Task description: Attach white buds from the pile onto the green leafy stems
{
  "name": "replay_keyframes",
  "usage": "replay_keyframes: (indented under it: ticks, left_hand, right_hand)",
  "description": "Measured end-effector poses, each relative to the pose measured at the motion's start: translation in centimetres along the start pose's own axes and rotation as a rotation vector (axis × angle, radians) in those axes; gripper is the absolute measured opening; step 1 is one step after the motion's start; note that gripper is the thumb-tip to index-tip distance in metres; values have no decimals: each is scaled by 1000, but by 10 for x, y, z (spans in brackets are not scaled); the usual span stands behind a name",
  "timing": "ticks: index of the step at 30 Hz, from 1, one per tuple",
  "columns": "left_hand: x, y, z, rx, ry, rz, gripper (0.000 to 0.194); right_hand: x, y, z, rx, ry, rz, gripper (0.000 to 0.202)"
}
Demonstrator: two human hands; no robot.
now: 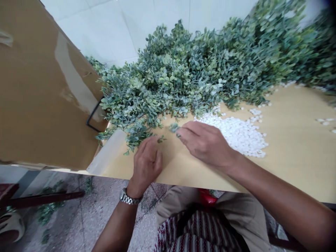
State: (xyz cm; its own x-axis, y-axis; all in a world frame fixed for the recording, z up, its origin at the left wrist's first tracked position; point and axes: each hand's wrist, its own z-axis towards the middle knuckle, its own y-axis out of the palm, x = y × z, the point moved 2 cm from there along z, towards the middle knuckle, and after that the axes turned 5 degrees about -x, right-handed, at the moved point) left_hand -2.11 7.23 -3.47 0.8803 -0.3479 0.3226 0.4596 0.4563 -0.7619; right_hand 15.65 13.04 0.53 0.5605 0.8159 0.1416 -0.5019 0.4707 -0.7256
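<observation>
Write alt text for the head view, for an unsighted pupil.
A person's right hand pinches a green sprig over a tan table, left hand close by. Leafy greenery lies behind; white pieces lie at right, a cardboard box at left.

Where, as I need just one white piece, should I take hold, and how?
Probably easiest: the white strays far right of the white pile, pinching one by its edges from above. They look small, lie low on the tabletop and sit apart from the pile, whose left edge the right hand hides.
</observation>
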Motion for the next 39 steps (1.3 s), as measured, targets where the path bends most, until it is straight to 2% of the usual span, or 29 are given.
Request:
replay_keyframes:
  ticks: [2,4,5,6,8,10,13,16,19,23,26,28,30,32,34,36,39]
  left_hand:
    - [3,-3,-1,-50,-41,-52,27]
    - [14,-7,-2,-28,-116,-233,21]
    - [22,-8,-3,-26,-182,-392,20]
    - [31,-7,-4,-80,-265,-603,20]
    - [54,1,-3,-292,-399,-1137,31]
    - [74,11,-1,-386,-557,-1543,35]
    - [91,26,2,-399,-833,-1787,23]
    - [98,35,2,-414,-951,-1865,22]
    - [102,37,0,-422,-971,-1867,25]
    - [107,39,-5,-510,-915,-1730,27]
    - [110,43,-8,-547,-844,-1666,14]
    - [110,44,-10,-496,-812,-1637,7]
    - [106,43,-10,-409,-795,-1601,5]
    - [102,40,-9,-350,-789,-1555,4]
    - [97,38,-7,-323,-805,-1511,3]
    - [94,37,-4,-299,-843,-1466,5]
    - [93,39,0,-301,-898,-1420,7]
  right_hand:
    - [9,-16,-8,80,54,52,12]
    - [10,-32,-20,116,61,73,12]
    - [8,-38,-27,107,45,60,14]
    - [4,-43,-34,82,18,40,15]
    - [-7,-49,-49,27,-54,28,18]
    - [-19,-51,-63,-1,-107,51,22]
    - [-32,-49,-80,-14,-147,81,30]
    - [-38,-49,-94,-32,-165,97,34]
    - [-41,-50,-103,-51,-170,163,30]
    - [-45,-51,-111,-60,-125,253,24]
    - [-50,-51,-114,-82,-114,327,21]
    - [-51,-52,-116,-69,-121,381,19]
    - [-47,-56,-118,1,-97,399,16]
    - [-33,-60,-122,115,12,360,15]
    - [-12,-62,-126,145,209,275,21]
    - [10,-58,-129,-18,413,205,18]
    - [30,-49,-129,-195,532,214,16]
